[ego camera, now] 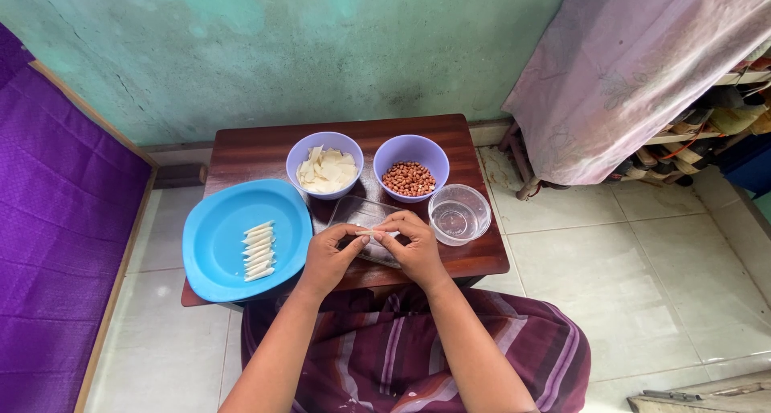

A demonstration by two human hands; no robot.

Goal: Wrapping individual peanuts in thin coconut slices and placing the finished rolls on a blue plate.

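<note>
My left hand point(328, 257) and my right hand point(414, 248) meet over a clear flat tray point(360, 214) and pinch a small pale wrapper roll point(371, 233) between their fingertips. To the left, a blue plate point(217, 228) holds a row of several finished white rolls point(259, 251). Behind the tray stand a lilac bowl of pale wrapper pieces point(325, 169) and a lilac bowl of peanuts point(409, 177). A clear plastic bowl with a little liquid point(458, 214) sits to the right of my right hand.
Everything rests on a small dark wooden table point(265, 150) against a green wall. A purple mattress point(56, 220) lies to the left. A pink cloth point(626, 68) drapes over a rack at the right. White floor tiles point(642, 284) surround the table.
</note>
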